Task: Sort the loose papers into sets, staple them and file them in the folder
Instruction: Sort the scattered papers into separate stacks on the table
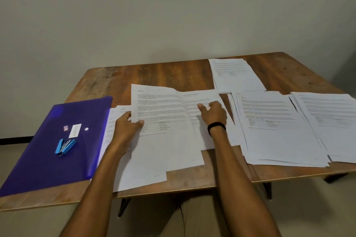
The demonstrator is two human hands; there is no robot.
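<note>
At the centre of the table, your left hand pinches the left edge of the top sheet, thumb on its face, fingers beneath; that edge is lifted off the loose papers below it. Your right hand, with a black wristband, rests on the headed page just beside the top sheet's right edge, fingers curled and thumb pointing left; you cannot tell whether it pinches anything.

Surroundings noted:
- Purple folder lies closed at your left, its right edge over the loose papers. A blue stapler lies on its cover near a white label.
- Far pile sits beyond your right hand, toward the wall.
- Middle pile lies just right of your right forearm, fanned unevenly.
- Right pile overlaps the middle pile's right side and runs out of view.

Edges and room:
- The lowest central sheets reach close to the table's front edge.
- The middle pile's near corner stops short of that edge.
- Bare wood shows behind the folder and central papers, at the far right corner, and along the front between your forearms
</note>
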